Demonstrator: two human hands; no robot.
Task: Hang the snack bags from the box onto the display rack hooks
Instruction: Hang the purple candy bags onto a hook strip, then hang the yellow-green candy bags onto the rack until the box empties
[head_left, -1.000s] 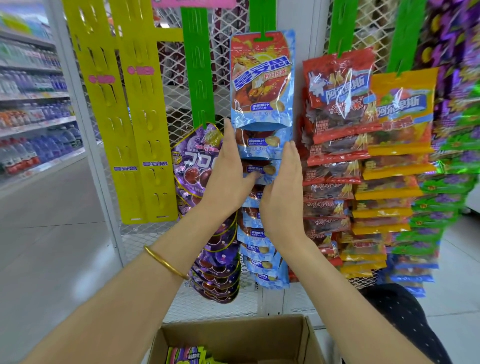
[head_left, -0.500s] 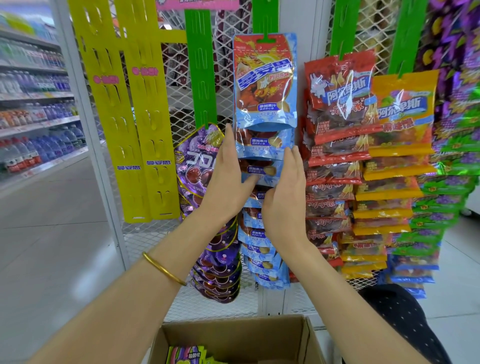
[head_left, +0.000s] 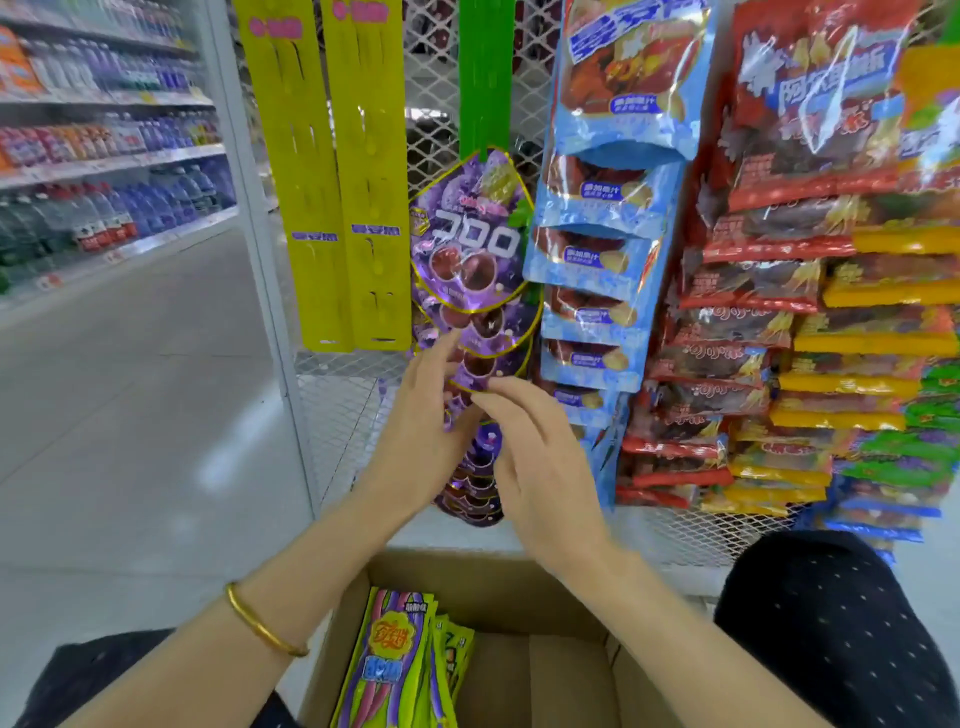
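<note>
Purple bags, left hand, right hand, moved from blue bags

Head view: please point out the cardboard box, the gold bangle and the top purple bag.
cardboard box (head_left: 498, 592), head view, on its inner back wall.
gold bangle (head_left: 261, 627), head view, on the middle of the band.
top purple bag (head_left: 470, 236), head view, on the middle of its front.

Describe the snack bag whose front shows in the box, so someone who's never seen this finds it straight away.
Find the open cardboard box at the bottom of the view. Lime-green bags stand against its left wall. The snack bag is the leftmost, the only one showing its face: pink and purple stripes and a round red logo.
</note>
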